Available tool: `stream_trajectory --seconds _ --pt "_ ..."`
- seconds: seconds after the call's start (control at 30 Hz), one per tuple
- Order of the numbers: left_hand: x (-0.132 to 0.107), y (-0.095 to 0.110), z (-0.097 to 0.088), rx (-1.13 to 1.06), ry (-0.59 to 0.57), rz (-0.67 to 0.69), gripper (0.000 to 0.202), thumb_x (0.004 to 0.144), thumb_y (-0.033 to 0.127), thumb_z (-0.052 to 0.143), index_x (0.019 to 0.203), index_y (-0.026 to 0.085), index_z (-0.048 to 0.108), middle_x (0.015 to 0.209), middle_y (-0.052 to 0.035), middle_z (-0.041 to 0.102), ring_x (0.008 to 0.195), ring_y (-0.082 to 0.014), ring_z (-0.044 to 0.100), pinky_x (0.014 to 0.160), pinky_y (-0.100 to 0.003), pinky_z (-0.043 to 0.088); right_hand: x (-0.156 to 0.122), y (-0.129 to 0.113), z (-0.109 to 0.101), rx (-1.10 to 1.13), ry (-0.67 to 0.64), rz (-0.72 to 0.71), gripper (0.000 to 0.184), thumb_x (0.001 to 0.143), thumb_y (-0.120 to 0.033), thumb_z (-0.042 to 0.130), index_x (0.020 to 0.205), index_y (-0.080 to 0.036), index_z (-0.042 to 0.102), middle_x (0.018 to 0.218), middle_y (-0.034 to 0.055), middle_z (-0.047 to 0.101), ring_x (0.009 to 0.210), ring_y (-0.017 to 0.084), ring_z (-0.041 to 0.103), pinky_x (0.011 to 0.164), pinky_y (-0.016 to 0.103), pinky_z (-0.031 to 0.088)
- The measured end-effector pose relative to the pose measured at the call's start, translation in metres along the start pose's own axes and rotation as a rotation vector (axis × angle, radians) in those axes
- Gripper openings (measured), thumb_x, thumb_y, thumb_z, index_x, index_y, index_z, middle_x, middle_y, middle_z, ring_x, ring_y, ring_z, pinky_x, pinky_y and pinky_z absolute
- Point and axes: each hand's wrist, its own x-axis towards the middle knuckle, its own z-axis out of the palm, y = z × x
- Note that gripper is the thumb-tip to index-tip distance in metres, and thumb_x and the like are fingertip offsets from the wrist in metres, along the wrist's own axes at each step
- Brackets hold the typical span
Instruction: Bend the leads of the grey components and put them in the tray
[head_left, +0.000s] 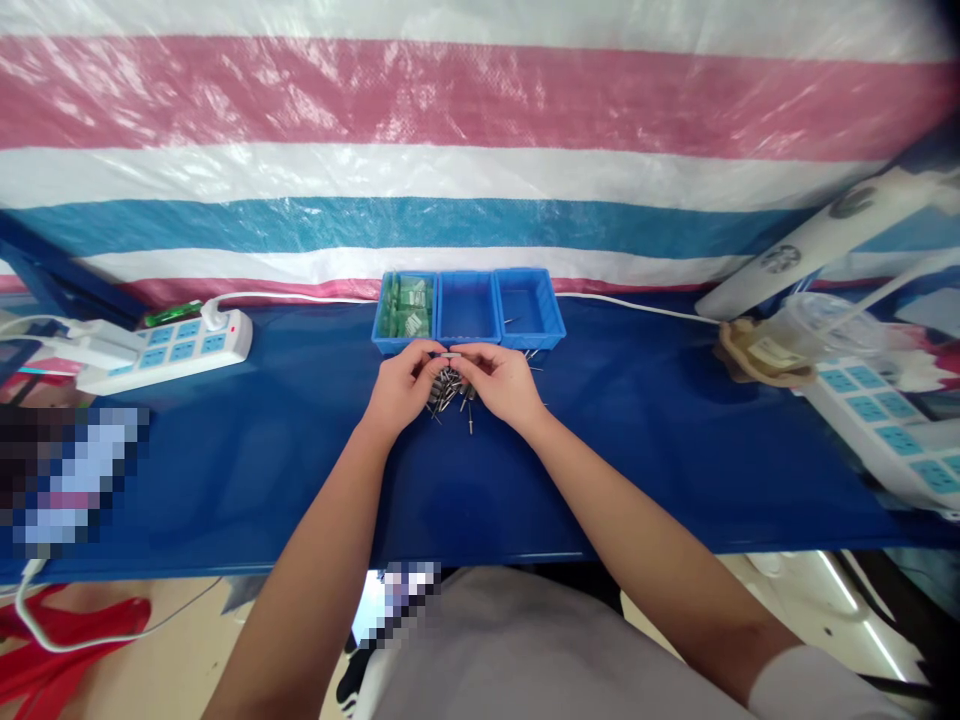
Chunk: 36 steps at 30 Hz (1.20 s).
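My left hand (406,384) and my right hand (500,382) meet at the middle of the blue table, fingers closed in a pinch. Between their fingertips lies a small grey metal piece (450,355), apparently a pop rivet, mostly covered by the fingers. Directly below is a loose pile of metal pop rivets (448,390) with thin pins, partly hidden by both hands. One rivet (471,426) lies at its near edge. Just behind my hands stand three joined blue bins (466,342). Green-and-clear packets (412,305) fill the left one, and a thin pin (511,321) lies in the right one.
A white power strip (180,350) with plugs lies on the left, near a pixelated phone-like device (86,480). On the right are another power strip (885,430), a clear plastic cup (832,325) and a slanting white tube (810,245). Striped sheeting (480,100) hangs behind.
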Motion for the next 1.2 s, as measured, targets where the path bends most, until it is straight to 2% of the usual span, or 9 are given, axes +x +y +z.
stream_trajectory --seconds 0.23,0.43,0.53,0.73,0.83,0.93,1.1,1.2 --pt "0.0002 -0.0007 -0.0026 0.022 -0.008 -0.039 0.029 0.098 0.044 0.060 0.093 0.018 0.072 0.069 0.0010 0.066 0.060 -0.0114 0.058 0.060 -0.023 0.046 -0.0011 -0.0021 0.0007 -0.005 0.000 -0.007 0.029 0.083 -0.042 0.076 0.103 -0.021 0.079 0.085 0.0045 0.079 0.067 0.017 0.069 0.069 0.034 0.060" --pt "-0.0006 -0.0009 0.0010 -0.002 0.021 -0.015 0.027 0.094 0.040 0.068 0.114 0.023 0.073 0.062 0.0049 0.056 0.056 -0.0103 0.052 0.062 -0.023 0.047 0.0015 -0.0027 -0.0016 0.081 -0.006 0.044 0.031 0.083 -0.043 0.076 0.102 -0.019 0.078 0.085 0.0055 0.078 0.062 0.015 0.066 0.060 0.031 0.056" --pt "0.0000 -0.0013 0.0016 -0.001 0.020 -0.003 0.024 0.094 0.038 0.067 0.110 0.023 0.075 0.061 0.0049 0.054 0.055 -0.0100 0.050 0.061 -0.023 0.047 0.0016 -0.0030 -0.0018 0.053 -0.003 0.037 0.029 0.084 -0.041 0.075 0.101 -0.018 0.078 0.084 0.0056 0.078 0.062 0.015 0.066 0.061 0.031 0.056" --pt "0.0010 -0.0002 -0.0030 0.006 -0.013 -0.023 0.027 0.097 0.042 0.062 0.101 0.019 0.075 0.072 0.0012 0.068 0.061 -0.0110 0.058 0.063 -0.023 0.047 -0.0015 -0.0047 0.0002 -0.012 0.002 -0.004 0.028 0.085 -0.039 0.075 0.102 -0.018 0.079 0.087 0.0062 0.079 0.068 0.017 0.070 0.069 0.033 0.059" --pt "0.0004 0.0015 -0.0049 0.022 -0.045 -0.033 0.030 0.099 0.043 0.059 0.097 0.018 0.074 0.075 0.0002 0.070 0.063 -0.0110 0.060 0.062 -0.023 0.046 -0.0017 -0.0049 0.0002 -0.028 0.002 -0.013 0.030 0.084 -0.042 0.075 0.103 -0.019 0.080 0.088 0.0059 0.080 0.070 0.018 0.071 0.070 0.033 0.060" --pt "-0.0003 0.0017 -0.0041 0.023 -0.062 -0.044 0.031 0.099 0.045 0.058 0.097 0.018 0.074 0.074 0.0003 0.069 0.061 -0.0110 0.059 0.061 -0.023 0.046 0.0001 -0.0031 -0.0003 0.014 0.002 0.007 0.032 0.083 -0.045 0.076 0.103 -0.020 0.080 0.089 0.0057 0.080 0.068 0.017 0.071 0.068 0.033 0.060" --pt "-0.0002 -0.0010 0.0006 0.024 -0.019 -0.022 0.029 0.095 0.040 0.066 0.117 0.022 0.073 0.064 0.0046 0.059 0.057 -0.0098 0.053 0.061 -0.022 0.047 0.0037 0.0004 -0.0009 0.112 0.034 0.055 0.034 0.080 -0.048 0.078 0.098 -0.019 0.080 0.087 0.0057 0.079 0.064 0.015 0.068 0.063 0.031 0.058" --pt "0.0000 -0.0016 0.0014 0.012 -0.004 -0.001 0.025 0.095 0.036 0.067 0.116 0.024 0.074 0.062 0.0054 0.054 0.055 -0.0090 0.049 0.060 -0.022 0.046 0.0032 -0.0001 -0.0009 0.090 0.017 0.054 0.033 0.082 -0.046 0.076 0.100 -0.019 0.079 0.082 0.0051 0.078 0.062 0.015 0.067 0.061 0.030 0.056"
